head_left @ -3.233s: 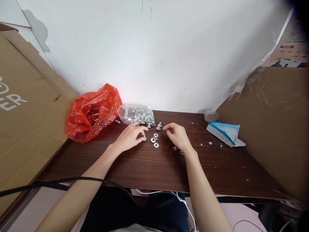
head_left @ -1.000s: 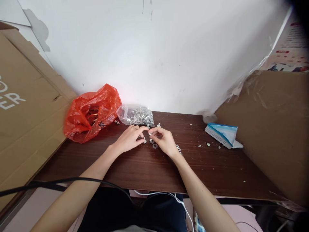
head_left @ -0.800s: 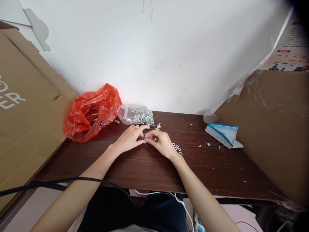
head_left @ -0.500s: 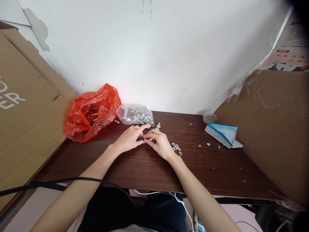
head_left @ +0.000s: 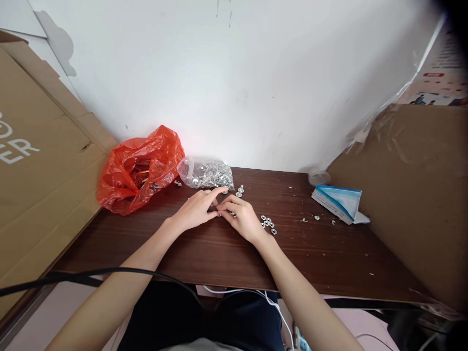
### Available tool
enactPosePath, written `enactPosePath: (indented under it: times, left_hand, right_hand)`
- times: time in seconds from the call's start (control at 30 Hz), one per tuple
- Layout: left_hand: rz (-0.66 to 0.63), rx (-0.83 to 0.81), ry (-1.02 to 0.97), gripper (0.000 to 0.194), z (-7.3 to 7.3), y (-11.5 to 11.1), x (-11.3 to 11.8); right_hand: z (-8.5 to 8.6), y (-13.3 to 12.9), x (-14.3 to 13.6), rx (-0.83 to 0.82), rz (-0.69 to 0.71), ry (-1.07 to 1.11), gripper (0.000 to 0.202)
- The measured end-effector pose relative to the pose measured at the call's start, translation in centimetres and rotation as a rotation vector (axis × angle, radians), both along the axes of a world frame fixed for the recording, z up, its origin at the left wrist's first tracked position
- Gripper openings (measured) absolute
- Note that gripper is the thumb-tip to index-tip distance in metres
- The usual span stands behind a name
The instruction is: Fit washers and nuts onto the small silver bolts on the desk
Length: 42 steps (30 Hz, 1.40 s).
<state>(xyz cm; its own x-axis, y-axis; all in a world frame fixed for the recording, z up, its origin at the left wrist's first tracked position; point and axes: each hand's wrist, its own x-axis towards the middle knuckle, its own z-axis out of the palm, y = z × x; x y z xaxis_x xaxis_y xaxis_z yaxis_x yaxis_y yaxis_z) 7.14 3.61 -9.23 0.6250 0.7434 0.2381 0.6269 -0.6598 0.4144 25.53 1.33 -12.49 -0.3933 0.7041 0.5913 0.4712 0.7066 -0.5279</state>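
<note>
My left hand [head_left: 197, 209] and my right hand [head_left: 239, 214] meet over the dark wooden table [head_left: 226, 258]. The fingertips of both are pinched around a small metal piece, mostly hidden between them. My left index finger stretches out past the pinch. Several hex nuts [head_left: 268, 223] lie just right of my right hand. Beyond the fingers stands a bolt with nuts or washers [head_left: 240, 191]. A clear bag of metal hardware [head_left: 210, 174] rests against the wall behind my hands.
On the left a red plastic bag [head_left: 142, 170] sits beside a cardboard box [head_left: 47, 161]. At the right are a blue and white packet [head_left: 338, 202], a clear round container [head_left: 318, 176] and another cardboard panel [head_left: 409, 195]. A black cable [head_left: 120, 269] crosses near my left forearm.
My right fingers have shifted slightly at the pinch, and less of the small metal piece shows. The rest of the scene differs only by a slight shift of the view.
</note>
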Motion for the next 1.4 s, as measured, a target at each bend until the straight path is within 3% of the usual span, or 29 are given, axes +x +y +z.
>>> enactPosePath:
  times: [0.27, 0.9, 1.03, 1.13, 1.27, 1.4]
  left_hand:
    - [0.006, 0.010, 0.012, 0.066, 0.2, -0.1, 0.1]
    - [-0.046, 0.177, 0.041, 0.062, 0.1, 0.1, -0.2]
    - [-0.042, 0.259, -0.051, 0.039, 0.6, -0.3, 0.0]
    - [-0.019, 0.292, -0.148, 0.024, 0.8, -0.5, 0.1]
    - [-0.051, 0.250, -0.184, 0.024, 0.7, -0.6, 0.2]
    - [-0.118, 0.186, -0.215, 0.020, 0.4, -0.7, 0.5]
  right_hand:
    - [0.6, -0.6, -0.3, -0.004, -0.026, -0.082, 0.011]
    - [0.4, -0.5, -1.0, -0.149, -0.072, 0.069, 0.008]
    - [0.9, -0.4, -0.7, -0.205, -0.140, 0.244, 0.005]
    - [1.1, 0.0, -0.3, -0.297, -0.169, 0.501, 0.007]
    - [1.4, 0.3, -0.1, -0.436, -0.160, 0.817, 0.022]
    - [1.9, 0.2, -0.3, -0.544, -0.079, 0.930, 0.026]
